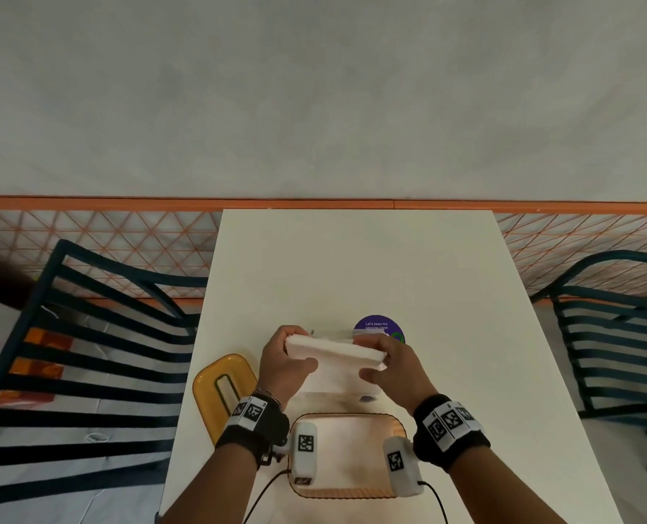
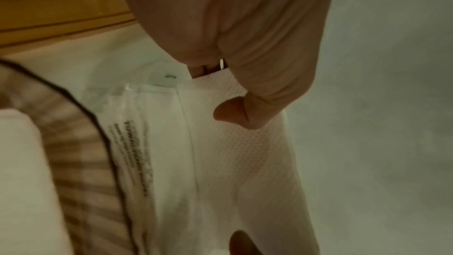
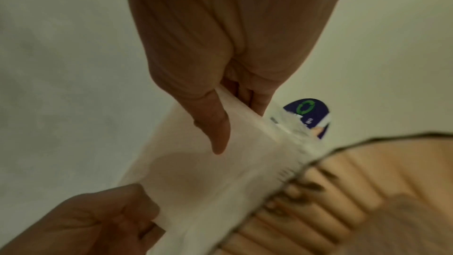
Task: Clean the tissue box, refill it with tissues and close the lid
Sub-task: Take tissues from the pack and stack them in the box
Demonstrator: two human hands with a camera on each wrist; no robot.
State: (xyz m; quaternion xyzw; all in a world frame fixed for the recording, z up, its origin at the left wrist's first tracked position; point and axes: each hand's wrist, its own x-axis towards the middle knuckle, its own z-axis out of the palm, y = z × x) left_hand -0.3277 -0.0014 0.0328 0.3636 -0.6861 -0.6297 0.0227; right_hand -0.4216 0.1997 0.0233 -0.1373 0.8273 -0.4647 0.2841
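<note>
I see the white table [image 1: 371,266] running away from me, a dark slatted chair [image 1: 87,357] on either side. Nearest me on it sits the tissue box [image 1: 346,453], open on top, its long axis running left to right across the table. Its amber lid [image 1: 221,387] lies flat to the box's left, slot up, long axis running slantwise away from me. Just beyond the box I hold the tissue stack [image 1: 335,351] raised above the table, long axis left to right, its right end dipping slightly lower. My left hand [image 1: 286,366] grips its left end, thumb on the near face, fingers curled round the far side. My right hand [image 1: 391,366] clamps the right end the same way. Under the stack lies a clear printed wrapper [image 2: 137,143]. A purple round sticker [image 1: 380,327] sits beyond my right hand.
</note>
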